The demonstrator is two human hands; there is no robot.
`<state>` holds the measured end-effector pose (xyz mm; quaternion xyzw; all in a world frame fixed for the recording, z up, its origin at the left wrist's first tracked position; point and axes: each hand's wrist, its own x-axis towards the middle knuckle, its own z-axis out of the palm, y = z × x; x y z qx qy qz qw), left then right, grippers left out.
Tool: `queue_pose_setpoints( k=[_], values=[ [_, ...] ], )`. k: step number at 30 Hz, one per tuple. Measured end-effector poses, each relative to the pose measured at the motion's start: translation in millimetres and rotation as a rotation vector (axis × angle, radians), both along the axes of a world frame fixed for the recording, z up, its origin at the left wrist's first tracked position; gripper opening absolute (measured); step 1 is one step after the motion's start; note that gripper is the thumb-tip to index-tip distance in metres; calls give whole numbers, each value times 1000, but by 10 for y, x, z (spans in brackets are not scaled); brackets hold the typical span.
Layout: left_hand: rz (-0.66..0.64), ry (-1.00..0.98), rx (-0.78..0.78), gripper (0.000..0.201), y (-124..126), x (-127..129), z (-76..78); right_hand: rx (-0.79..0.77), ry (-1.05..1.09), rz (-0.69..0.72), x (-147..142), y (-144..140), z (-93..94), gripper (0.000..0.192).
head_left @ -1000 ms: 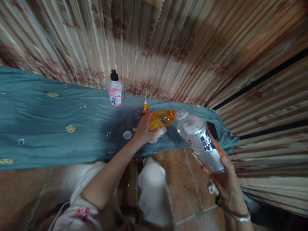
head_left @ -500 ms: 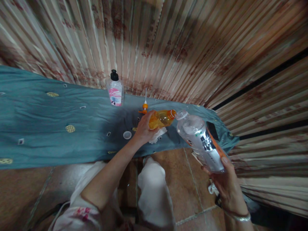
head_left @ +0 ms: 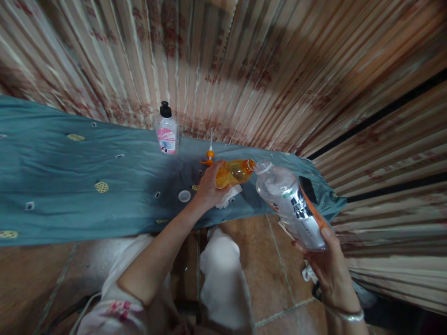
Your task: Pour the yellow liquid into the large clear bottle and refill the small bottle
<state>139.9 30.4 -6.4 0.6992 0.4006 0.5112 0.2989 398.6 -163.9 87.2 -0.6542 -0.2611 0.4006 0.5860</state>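
My left hand [head_left: 209,187] is wrapped round an orange see-through bottle [head_left: 237,172], which lies on its side in the air with its neck toward the right. Its mouth meets the mouth of a large clear plastic bottle [head_left: 289,197] with a silver and orange label. Around the base of that bottle my right hand [head_left: 326,258] is closed, and the bottle tilts with its neck up to the left. Behind my left hand lies an orange pump top [head_left: 209,156] with a white tube. A white crumpled cloth or tissue [head_left: 228,196] is under the orange bottle.
A clear bottle with a black cap and pink label [head_left: 167,135] stands at the back. A small round white cap [head_left: 184,196] lies left of my left hand. A dark phone [head_left: 308,190] rests at the right end of the teal cloth [head_left: 70,186]. Pleated curtains [head_left: 209,70] hang behind.
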Motion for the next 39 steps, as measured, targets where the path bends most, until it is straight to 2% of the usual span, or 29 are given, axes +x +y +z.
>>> queue_pose_setpoints(
  k=[5, 15, 39],
  values=[
    [1, -6, -4, 71, -1, 2, 5, -4, 8, 6, 1, 12, 6, 55],
    [-6, -22, -24, 69, -19, -1, 36, -10, -20, 19, -60, 32, 62, 61],
    [8, 11, -13, 70, -20, 5, 33, -25, 2, 18, 131, 40, -55, 66]
  ],
)
